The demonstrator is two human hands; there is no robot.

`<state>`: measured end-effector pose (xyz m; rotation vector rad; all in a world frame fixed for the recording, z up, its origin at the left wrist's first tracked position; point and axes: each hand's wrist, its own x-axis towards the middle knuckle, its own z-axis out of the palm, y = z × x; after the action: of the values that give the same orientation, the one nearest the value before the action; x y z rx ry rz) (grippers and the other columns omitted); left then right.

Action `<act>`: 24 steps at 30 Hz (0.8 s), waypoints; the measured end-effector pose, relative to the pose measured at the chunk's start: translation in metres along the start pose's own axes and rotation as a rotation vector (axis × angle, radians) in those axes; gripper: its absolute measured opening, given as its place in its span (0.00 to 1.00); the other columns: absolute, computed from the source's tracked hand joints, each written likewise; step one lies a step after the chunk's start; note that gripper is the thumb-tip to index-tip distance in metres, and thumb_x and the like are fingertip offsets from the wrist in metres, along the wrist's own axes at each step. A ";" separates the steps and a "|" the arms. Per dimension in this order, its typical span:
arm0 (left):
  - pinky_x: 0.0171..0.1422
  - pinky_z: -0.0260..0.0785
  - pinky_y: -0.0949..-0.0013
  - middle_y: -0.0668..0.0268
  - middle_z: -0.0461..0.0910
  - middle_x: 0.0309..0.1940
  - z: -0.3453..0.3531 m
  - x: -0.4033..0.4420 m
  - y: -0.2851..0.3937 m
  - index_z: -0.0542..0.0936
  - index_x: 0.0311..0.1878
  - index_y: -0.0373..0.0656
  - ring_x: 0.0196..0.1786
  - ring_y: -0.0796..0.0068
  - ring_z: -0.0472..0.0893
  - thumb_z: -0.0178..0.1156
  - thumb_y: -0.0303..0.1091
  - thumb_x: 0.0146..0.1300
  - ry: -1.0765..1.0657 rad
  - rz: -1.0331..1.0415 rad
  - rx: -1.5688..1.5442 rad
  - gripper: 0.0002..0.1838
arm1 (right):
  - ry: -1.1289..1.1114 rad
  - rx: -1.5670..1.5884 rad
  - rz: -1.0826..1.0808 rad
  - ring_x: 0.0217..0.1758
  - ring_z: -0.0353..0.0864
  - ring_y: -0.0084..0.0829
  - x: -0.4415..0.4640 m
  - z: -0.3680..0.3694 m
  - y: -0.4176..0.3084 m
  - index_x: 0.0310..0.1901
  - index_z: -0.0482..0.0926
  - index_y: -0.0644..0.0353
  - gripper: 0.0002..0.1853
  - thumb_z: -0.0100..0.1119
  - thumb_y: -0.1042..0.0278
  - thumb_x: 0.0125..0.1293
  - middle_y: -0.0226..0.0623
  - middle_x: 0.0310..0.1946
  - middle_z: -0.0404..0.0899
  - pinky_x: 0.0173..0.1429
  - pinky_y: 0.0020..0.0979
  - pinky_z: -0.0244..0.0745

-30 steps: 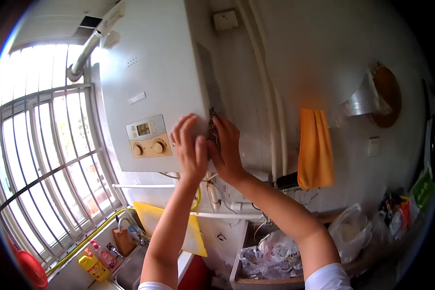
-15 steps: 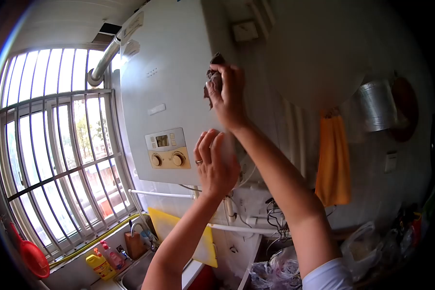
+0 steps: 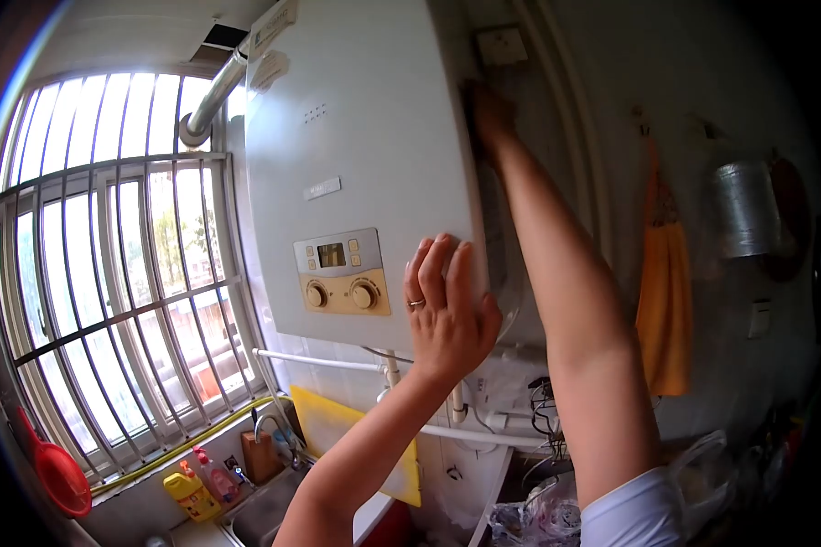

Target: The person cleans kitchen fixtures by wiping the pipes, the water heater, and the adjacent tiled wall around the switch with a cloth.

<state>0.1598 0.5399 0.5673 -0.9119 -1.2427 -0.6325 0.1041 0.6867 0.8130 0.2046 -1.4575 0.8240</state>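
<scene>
A white wall-mounted water heater [image 3: 365, 137] with a display and two knobs fills the middle of the head view. My left hand [image 3: 452, 305] lies on its front near the lower right corner, fingers stretched out, a ring on one of them. Up at the heater's right side, in shadow, is my right hand [image 3: 494, 117]. Its fingers are mostly hidden against the side panel. The dark rag it held half a second ago is barely distinguishable there from the shadow.
A barred window [image 3: 119, 273] is on the left, with a metal flue pipe [image 3: 214, 96] above. Below are a sink [image 3: 269, 506], bottles [image 3: 192, 492] and a yellow board [image 3: 337, 424]. An orange towel [image 3: 663, 301] and a metal pot [image 3: 746, 210] hang at right.
My right hand has gone from the heater's front edge round to its right side with the rag. My left hand stays on the lower front, fingers more stretched. The view has shifted slightly.
</scene>
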 end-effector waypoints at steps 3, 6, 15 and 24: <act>0.72 0.53 0.45 0.46 0.61 0.66 0.001 0.000 0.000 0.65 0.66 0.35 0.69 0.39 0.60 0.57 0.32 0.55 0.001 0.018 0.006 0.33 | 0.153 0.138 -0.373 0.56 0.75 0.55 0.010 0.000 -0.017 0.51 0.79 0.60 0.18 0.42 0.62 0.71 0.52 0.53 0.77 0.60 0.49 0.70; 0.72 0.53 0.44 0.46 0.61 0.66 0.000 0.000 -0.002 0.65 0.66 0.34 0.69 0.39 0.60 0.57 0.32 0.54 -0.004 0.024 0.008 0.34 | 0.129 0.076 -0.754 0.58 0.75 0.53 0.039 0.004 -0.015 0.56 0.78 0.63 0.23 0.44 0.52 0.73 0.58 0.51 0.78 0.63 0.45 0.68; 0.73 0.53 0.46 0.45 0.63 0.66 0.001 0.000 0.000 0.67 0.65 0.34 0.70 0.40 0.61 0.58 0.33 0.53 0.011 0.015 0.016 0.33 | 0.032 -0.434 -0.349 0.51 0.79 0.53 -0.005 0.009 0.073 0.44 0.80 0.62 0.13 0.45 0.69 0.67 0.53 0.46 0.79 0.55 0.50 0.72; 0.74 0.50 0.44 0.45 0.60 0.67 0.000 0.000 0.002 0.64 0.67 0.36 0.70 0.40 0.59 0.56 0.32 0.54 -0.011 0.011 0.009 0.35 | 0.165 -0.026 -0.290 0.52 0.74 0.51 -0.114 -0.036 0.041 0.43 0.79 0.65 0.14 0.50 0.62 0.72 0.53 0.41 0.78 0.53 0.47 0.70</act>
<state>0.1613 0.5403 0.5666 -0.9149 -1.2489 -0.6138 0.1189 0.6954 0.6878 0.3136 -1.2474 0.5716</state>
